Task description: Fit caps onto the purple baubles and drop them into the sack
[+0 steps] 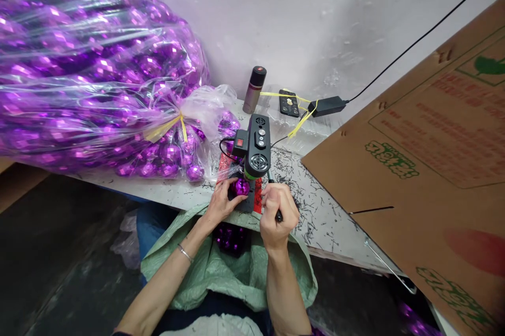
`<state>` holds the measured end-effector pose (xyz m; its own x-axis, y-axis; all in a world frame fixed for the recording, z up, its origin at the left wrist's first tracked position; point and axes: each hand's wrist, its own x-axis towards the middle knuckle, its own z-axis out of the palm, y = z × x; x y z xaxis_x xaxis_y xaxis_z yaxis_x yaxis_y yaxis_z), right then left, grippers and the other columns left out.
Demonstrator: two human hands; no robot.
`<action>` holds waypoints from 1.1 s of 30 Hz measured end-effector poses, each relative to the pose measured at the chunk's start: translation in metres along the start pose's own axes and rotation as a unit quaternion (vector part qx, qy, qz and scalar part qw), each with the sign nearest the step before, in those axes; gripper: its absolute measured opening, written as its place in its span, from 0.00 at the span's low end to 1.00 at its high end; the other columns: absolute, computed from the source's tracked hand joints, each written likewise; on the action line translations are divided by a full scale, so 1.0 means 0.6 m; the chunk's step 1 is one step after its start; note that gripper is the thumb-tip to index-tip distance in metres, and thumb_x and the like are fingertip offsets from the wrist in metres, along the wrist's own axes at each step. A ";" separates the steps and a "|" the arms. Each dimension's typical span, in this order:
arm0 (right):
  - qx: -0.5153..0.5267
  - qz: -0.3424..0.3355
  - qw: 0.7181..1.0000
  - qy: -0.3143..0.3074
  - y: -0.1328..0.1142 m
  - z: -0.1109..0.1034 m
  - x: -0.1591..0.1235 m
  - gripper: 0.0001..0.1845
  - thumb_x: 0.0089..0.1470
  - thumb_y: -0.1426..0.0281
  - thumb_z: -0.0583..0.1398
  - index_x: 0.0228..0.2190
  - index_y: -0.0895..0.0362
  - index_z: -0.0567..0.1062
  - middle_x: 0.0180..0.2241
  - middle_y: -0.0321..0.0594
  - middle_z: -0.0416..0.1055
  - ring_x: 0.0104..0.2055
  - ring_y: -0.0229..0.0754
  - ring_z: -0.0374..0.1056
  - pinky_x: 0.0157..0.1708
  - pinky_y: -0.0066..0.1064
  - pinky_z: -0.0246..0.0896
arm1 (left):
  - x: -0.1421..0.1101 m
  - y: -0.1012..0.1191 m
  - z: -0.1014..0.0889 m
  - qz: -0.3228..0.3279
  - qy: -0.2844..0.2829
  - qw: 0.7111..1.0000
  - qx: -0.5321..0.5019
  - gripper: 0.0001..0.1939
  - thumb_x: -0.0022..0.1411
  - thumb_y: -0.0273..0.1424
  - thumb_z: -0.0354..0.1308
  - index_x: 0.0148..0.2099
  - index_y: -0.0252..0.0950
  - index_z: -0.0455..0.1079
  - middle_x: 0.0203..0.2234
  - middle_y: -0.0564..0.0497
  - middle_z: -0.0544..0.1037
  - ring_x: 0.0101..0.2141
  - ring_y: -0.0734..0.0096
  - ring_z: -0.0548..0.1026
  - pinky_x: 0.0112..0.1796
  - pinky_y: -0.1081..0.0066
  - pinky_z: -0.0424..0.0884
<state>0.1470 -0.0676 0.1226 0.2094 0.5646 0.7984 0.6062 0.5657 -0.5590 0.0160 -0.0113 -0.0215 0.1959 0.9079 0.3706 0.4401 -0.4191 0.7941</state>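
My left hand [221, 200] is closed around a shiny purple ball [242, 186], holding it under the head of a small black machine [255, 148] on the white table [315, 220]. A bracelet sits on that wrist. To the right, my right hand [278, 211] makes a fist around the machine's black lever handle [279, 215]. A green woven sack [232, 267] lies in my lap with more purple balls [230, 237] in its mouth.
A huge clear bag of purple balls [90, 78], tied with yellow string, fills the left of the table. A large cardboard box [426, 157] stands on the right. A grey canister [254, 89], a phone [289, 103] and a power adapter [326, 106] sit by the wall. Black shavings litter the table.
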 end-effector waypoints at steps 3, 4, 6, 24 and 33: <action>-0.003 -0.002 1.000 -0.006 0.000 -0.001 -0.001 0.16 0.64 0.79 0.53 0.25 0.54 0.67 0.25 0.34 0.67 0.30 0.36 0.66 0.30 0.30 0.60 | 0.007 -0.003 0.010 0.007 0.012 1.000 -0.006 0.26 0.62 0.41 0.67 0.58 0.39 0.68 0.49 0.44 0.79 0.51 0.55 0.78 0.52 0.56 0.75; -0.006 -0.005 1.000 -0.008 0.000 -0.001 -0.002 0.16 0.64 0.79 0.52 0.25 0.54 0.67 0.26 0.34 0.67 0.30 0.36 0.66 0.30 0.29 0.60 | 0.009 -0.003 0.013 0.007 0.016 1.000 -0.009 0.26 0.62 0.41 0.67 0.58 0.39 0.68 0.49 0.44 0.79 0.50 0.55 0.79 0.51 0.56 0.75; -0.013 -0.013 1.000 -0.011 0.002 -0.002 -0.004 0.16 0.64 0.80 0.52 0.26 0.54 0.67 0.26 0.34 0.67 0.30 0.35 0.66 0.30 0.29 0.60 | 0.011 -0.004 0.018 0.005 0.021 1.000 -0.016 0.26 0.61 0.40 0.68 0.58 0.39 0.68 0.49 0.44 0.80 0.50 0.55 0.79 0.51 0.56 0.75; -0.016 -0.061 0.998 0.022 0.069 0.024 -0.091 0.14 0.67 0.73 0.49 0.28 0.54 0.66 0.30 0.37 0.69 0.31 0.37 0.67 0.32 0.32 0.64 | 0.010 -0.001 0.015 -0.015 0.015 0.999 -0.028 0.25 0.60 0.41 0.68 0.56 0.39 0.69 0.47 0.45 0.80 0.49 0.55 0.79 0.50 0.56 0.75; -0.009 -0.056 0.998 0.036 0.079 0.029 -0.104 0.16 0.68 0.71 0.48 0.28 0.53 0.65 0.29 0.36 0.68 0.30 0.37 0.67 0.35 0.35 0.65 | 0.009 -0.005 0.018 -0.011 0.015 0.999 -0.034 0.25 0.61 0.42 0.68 0.56 0.39 0.69 0.48 0.45 0.80 0.50 0.55 0.79 0.51 0.56 0.75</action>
<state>0.1493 -0.0655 0.0426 0.1943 0.4526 0.8703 0.6427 0.6115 -0.4615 0.0251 -0.0051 -0.0267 0.1598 0.9163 0.3672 0.3826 -0.4004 0.8326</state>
